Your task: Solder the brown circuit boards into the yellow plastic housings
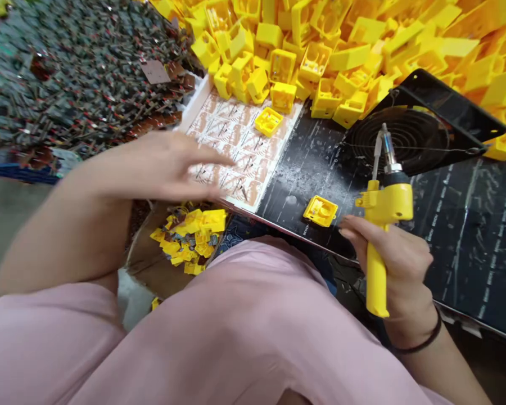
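My right hand [398, 270] is wrapped narrow around the yellow plastic grip of a soldering iron [377, 275], its two thin metal rods [382, 149] pointing up and away from me. The greatest risk, if those rods are hot, is swinging them too far forward: they could touch the heap of yellow plastic housings [316, 50] or the square yellow housing [269, 121] sitting on a sheet of printed boards [240, 152], and soft plastic like that could easily melt. My left hand [164, 169] is open, fingers spread over the near part of the sheet, though I can't tell whether they touch it. A careless sweep could shift the sheet or knock that loose housing aside. Another yellow housing [320, 211], hollow and square-walled, lies on the scratched black bench mat [459, 236], just beyond my right fingers, so a slip of the iron could catch it too. Further left, a bristly mound of dark wired parts [80, 73] could spill if bumped. Below the mat, broken yellow scraps [189, 236] lie on rough brown cardboard [147, 270].
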Demonstrator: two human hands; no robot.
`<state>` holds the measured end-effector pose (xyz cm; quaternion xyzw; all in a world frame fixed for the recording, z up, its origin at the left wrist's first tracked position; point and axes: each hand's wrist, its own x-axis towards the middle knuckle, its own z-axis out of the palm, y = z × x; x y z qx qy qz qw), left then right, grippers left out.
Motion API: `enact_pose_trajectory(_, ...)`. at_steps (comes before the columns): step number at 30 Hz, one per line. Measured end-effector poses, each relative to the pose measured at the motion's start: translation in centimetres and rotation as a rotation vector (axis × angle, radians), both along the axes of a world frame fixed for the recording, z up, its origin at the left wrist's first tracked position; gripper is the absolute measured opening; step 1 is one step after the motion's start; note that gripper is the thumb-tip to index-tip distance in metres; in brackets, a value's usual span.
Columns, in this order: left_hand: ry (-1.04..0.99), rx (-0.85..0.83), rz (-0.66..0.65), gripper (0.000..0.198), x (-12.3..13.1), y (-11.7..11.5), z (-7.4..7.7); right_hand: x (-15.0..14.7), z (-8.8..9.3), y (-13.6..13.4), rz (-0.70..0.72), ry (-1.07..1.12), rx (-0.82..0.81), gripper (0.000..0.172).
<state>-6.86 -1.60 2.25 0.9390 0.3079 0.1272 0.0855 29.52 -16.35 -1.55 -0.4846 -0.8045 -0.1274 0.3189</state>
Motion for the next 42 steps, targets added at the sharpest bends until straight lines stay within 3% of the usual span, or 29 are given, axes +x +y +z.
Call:
enact_pose_trajectory(3, -0.018, -0.007, 0.076, 0.052, 3.7, 5.1, -1.9, -0.4, -0.6, 0.7, 0.019, -0.027, -0.018, 0.023)
enact_pose_trajectory(5, -0.013, -0.022, 0.135, 0.052, 7.1, 8.0, -3.7, -0.6, -1.1, 1.1, 0.026, -0.030, -0.059, 0.030)
enact_pose_trajectory(7, 0.048, -0.029, 0.218, 0.051, 9.8, 9.0, -4.7, -0.6, -1.7, 1.1, 0.039, -0.012, -0.106, 0.041)
enact_pose_trajectory(10, 0.187, 0.014, 0.269, 0.055, 11.9, 6.2, -4.1, -0.6, -2.4, 1.0, 0.049, 0.057, -0.153, 0.043)
enact_pose_trajectory(14, 0.441, -0.029, 0.169, 0.068, 11.9, 0.3, -1.1, -1.2, -2.6, 1.2, 0.031, 0.119, -0.163, 0.043)
enact_pose_trajectory(18, 0.411, -0.104, 0.041, 0.072, 9.9, -0.3, 0.2, -1.8, -2.7, 1.9, 0.041, 0.099, -0.177, 0.046)
enact_pose_trajectory(21, 0.233, -0.161, -0.258, 0.072, 8.8, 0.6, -0.6, -1.8, -3.0, 2.0, 0.085, 0.124, -0.181, 0.057)
enact_pose_trajectory(23, 0.157, -0.225, -0.366, 0.075, 8.9, 0.5, -1.7, -1.6, -3.5, 1.7, 0.090, 0.137, -0.191, 0.060)
enact_pose_trajectory(27, 0.135, -0.363, -0.316, 0.069, 10.8, -0.4, -3.8, -0.7, -4.9, 1.5, 0.057, 0.158, -0.261, 0.056)
enact_pose_trajectory(30, 0.082, -0.306, -0.305, 0.070, 11.1, -1.3, -4.3, -0.6, -5.3, 2.0, 0.078, 0.112, -0.242, 0.057)
enact_pose_trajectory(32, 0.040, -0.167, -0.188, 0.066, 9.5, -2.2, -3.9, -1.2, -5.1, 2.4, 0.086, 0.096, -0.204, 0.060)
enact_pose_trajectory(34, -0.011, -0.005, 0.052, 0.055, 6.1, -2.9, -3.0, -2.0, -5.0, 2.9, 0.077, 0.103, -0.174, 0.062)
enact_pose_trajectory(38, -0.003, 0.272, 0.791, 0.055, -3.9, -3.0, -0.9, -3.3, -5.3, 3.8, 0.036, 0.062, -0.213, 0.057)
enact_pose_trajectory(40, 0.071, 0.310, 1.036, 0.062, -7.8, -2.5, -0.6, -3.5, -5.6, 4.1, 0.027, 0.018, -0.212, 0.053)
enact_pose_trajectory(42, 0.173, 0.266, 1.167, 0.065, -10.0, -2.0, -0.8, -3.7, -6.0, 4.3, 0.014, -0.013, -0.174, 0.049)
